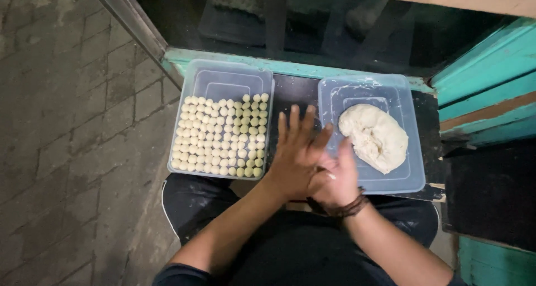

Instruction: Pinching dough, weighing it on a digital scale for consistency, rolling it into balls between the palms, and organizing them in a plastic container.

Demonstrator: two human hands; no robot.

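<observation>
Left hand (296, 155) flat, fingers spread, pressed onto cupped right hand (335, 180); contents hidden. Beside: dough lump (374, 136), tray of dough balls (220, 135).

A dark table (290, 93) is sitting against a turquoise ledge (223, 58), with a dim glass pane (312, 23) rising behind it; what is lying beyond the glass is too dark to tell. Grey paving bricks (61, 113) are covering the floor to the left, and turquoise wooden boards (486, 90) are standing at the right.
</observation>
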